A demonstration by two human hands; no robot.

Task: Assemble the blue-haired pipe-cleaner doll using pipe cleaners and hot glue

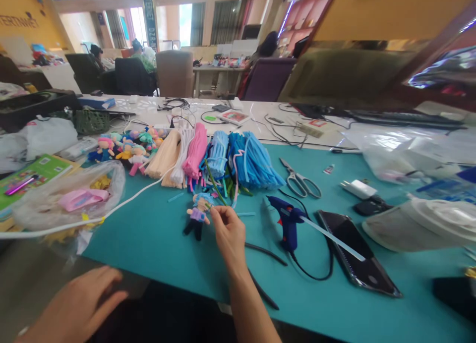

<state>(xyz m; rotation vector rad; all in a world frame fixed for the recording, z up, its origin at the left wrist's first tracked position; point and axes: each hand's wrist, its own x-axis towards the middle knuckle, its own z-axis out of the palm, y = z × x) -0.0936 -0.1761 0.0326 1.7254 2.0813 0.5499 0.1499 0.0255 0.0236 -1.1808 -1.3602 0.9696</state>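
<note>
A small pipe-cleaner doll (198,215) with blue hair, a purple top and black legs is near the middle of the green mat. My right hand (228,229) is closed in a pinch right at the doll's head. A tiny greenish bit shows at the fingertips, too small to name. Low on the left, off the mat's front edge, my left hand (85,298) hangs with its fingers apart and holds nothing. Behind the doll stand bundles of pink (196,152), light blue (217,154) and darker blue pipe cleaners (256,162).
A blue glue gun (286,219) with a long glue stick lies right of my hand, beside a phone (357,254). Scissors (301,180) rest behind it. Finished dolls (130,147) crowd the left back. A white cable (137,194) crosses a plastic bag (74,194).
</note>
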